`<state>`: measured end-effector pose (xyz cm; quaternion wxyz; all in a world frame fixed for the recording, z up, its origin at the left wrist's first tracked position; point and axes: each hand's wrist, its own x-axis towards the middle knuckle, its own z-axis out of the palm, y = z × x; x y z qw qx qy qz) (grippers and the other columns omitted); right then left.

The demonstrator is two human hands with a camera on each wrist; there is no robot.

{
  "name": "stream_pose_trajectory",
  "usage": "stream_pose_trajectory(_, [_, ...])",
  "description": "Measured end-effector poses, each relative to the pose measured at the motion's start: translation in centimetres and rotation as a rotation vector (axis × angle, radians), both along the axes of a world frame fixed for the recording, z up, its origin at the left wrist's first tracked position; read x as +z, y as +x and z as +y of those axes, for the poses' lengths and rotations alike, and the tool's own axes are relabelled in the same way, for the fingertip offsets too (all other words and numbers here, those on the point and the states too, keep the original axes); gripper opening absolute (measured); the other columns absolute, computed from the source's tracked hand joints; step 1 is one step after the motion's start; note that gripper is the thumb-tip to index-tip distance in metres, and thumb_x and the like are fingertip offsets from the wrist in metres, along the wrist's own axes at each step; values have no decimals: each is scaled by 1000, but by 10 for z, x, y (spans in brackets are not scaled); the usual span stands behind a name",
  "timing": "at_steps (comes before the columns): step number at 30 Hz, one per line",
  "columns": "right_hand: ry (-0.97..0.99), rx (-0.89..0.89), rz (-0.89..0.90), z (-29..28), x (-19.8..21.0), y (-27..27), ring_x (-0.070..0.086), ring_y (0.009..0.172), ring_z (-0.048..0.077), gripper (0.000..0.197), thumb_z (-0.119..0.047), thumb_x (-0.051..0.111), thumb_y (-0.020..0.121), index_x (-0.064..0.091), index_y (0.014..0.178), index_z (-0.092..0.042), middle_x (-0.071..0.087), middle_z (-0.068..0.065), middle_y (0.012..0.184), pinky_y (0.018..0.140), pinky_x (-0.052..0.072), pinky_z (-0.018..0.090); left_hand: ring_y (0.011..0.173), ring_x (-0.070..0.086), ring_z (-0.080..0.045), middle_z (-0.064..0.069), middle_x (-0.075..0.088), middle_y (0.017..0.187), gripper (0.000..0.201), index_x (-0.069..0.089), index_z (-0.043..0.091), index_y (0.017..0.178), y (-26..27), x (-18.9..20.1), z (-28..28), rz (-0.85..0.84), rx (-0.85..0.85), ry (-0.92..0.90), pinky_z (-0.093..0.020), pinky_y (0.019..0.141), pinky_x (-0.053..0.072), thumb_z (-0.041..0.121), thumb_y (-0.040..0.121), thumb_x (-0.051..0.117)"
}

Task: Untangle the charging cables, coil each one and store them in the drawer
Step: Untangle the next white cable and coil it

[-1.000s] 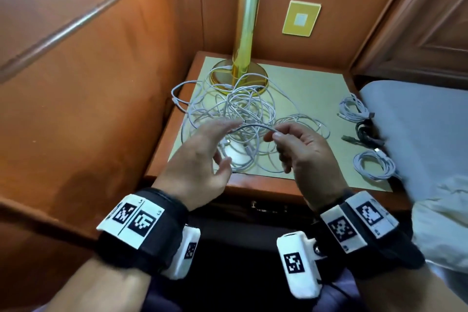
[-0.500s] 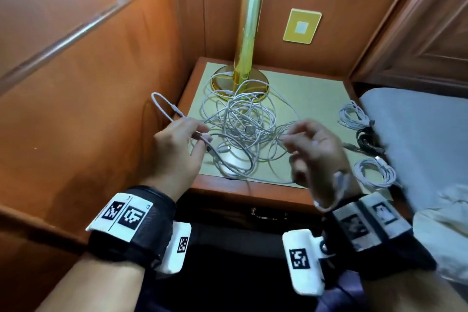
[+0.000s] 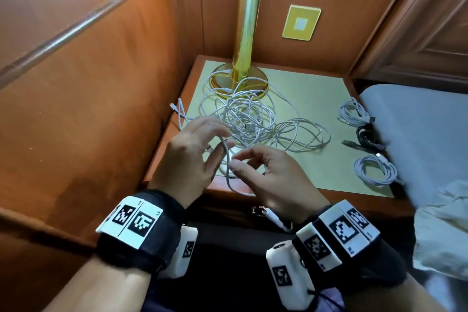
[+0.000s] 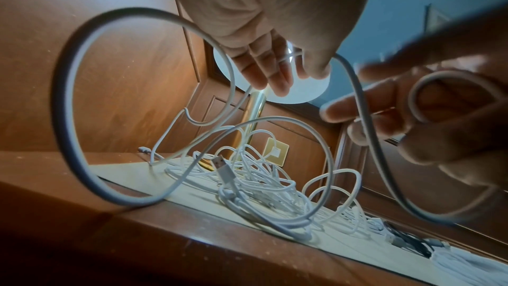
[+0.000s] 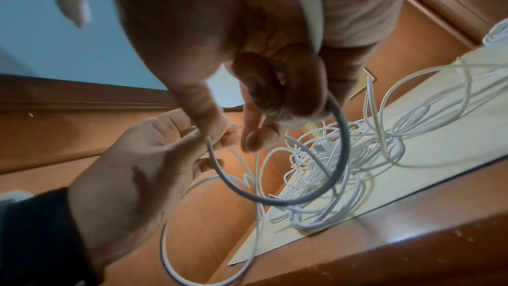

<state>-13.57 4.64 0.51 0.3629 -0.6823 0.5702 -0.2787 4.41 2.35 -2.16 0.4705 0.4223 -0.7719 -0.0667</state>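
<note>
Head view: left hand [image 3: 188, 157] and right hand [image 3: 272, 175] both pinching one thin white charging cable [image 3: 228, 167], looped between them. Rest trailing forward (long axis away) into white tangle [image 3: 249, 119] on desk [image 3: 316, 88].

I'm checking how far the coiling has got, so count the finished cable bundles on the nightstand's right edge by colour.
White coiled bundles: 2, far and near
Black coiled bundles: 1, between them
Total: 3
</note>
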Motion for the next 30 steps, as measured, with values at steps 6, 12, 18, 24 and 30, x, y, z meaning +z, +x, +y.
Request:
stream_pose_trajectory(6, [37, 69, -27, -2, 2, -3, 51, 55, 12, 17, -40, 75, 86, 77, 79, -25, 62, -1, 61, 59, 42, 32, 101, 66, -16, -5, 70, 104, 5, 72, 4, 95, 2, 2, -2, -8, 42, -24, -25, 86, 52, 5, 90, 72])
stream_pose_trajectory(12, [-13, 25, -26, 3, 6, -4, 44, 50, 2, 27, -52, 79, 75, 73, 94, -33, 58, -3, 69, 53, 35, 18, 100, 67, -16, -3, 72, 103, 11, 72, 6, 96, 5, 3, -1, 57, 112, -38, -29, 80, 55, 3, 87, 76])
stream_pose_trajectory(18, [-146, 30, -3, 0, -4, 3, 58, 61, 10, 16, -34, 67, 88, 69, 77, -22, 64, -6, 65, 63, 50, 34, 91, 65, -13, -5, 71, 100, 12, 72, 5, 97, -1, 3, 1, 30, 131, -76, -23, 80, 52, 8, 87, 78])
stream_pose_trajectory(24, [-315, -336, -281, -10, 5, -14, 31, 47, 5, 42, -54, 36, 90, 42, 66, -20, 40, -12, 48, 49, 30, 31, 70, 55, -34, -1, 61, 71, 20, 61, 15, 79, 18, 4, -5, -21, 546, 5, -40, 60, 47, 26, 92, 70])
stream_pose_trajectory(30, [-221, -806, -540, -21, 23, -52, 40, 48, 22, 51, -47, 68, 86, 49, 66, -3, 43, 9, 53, 48, 37, 37, 66, 50, -17, 5, 58, 75, 20, 62, 15, 83, 39, 10, -11, 172, 653, 7, -25, 63, 36, 31, 95, 65])
